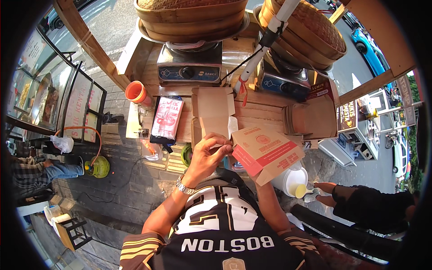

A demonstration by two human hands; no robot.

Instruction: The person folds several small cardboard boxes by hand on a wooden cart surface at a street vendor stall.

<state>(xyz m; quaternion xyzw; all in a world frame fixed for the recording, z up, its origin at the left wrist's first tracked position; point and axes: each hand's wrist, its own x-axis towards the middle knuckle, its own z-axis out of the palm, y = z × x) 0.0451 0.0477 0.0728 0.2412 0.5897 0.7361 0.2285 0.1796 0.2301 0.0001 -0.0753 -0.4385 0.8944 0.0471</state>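
A brown cardboard food box [263, 146] with a red band is in the air in front of me, its flaps partly unfolded. My left hand [208, 155], a metal watch on its wrist, has its thumb and fingertips pinched at the box's left corner. Beneath the box, my right hand [261, 180] supports it; most of its fingers are hidden by the cardboard. Just beyond my left hand, another box [213, 101] lies opened on the wooden counter, its plain inside facing up.
Two bamboo steamers [191, 22] [306, 31] sit over gas stoves [189, 65] at the back. Left on the counter are an orange cup [137, 93] and a red-and-white printed packet [167, 118]; more cardboard boxes [312, 117] lie right. A white bucket [290, 181] stands below; a person [373, 207] is nearby.
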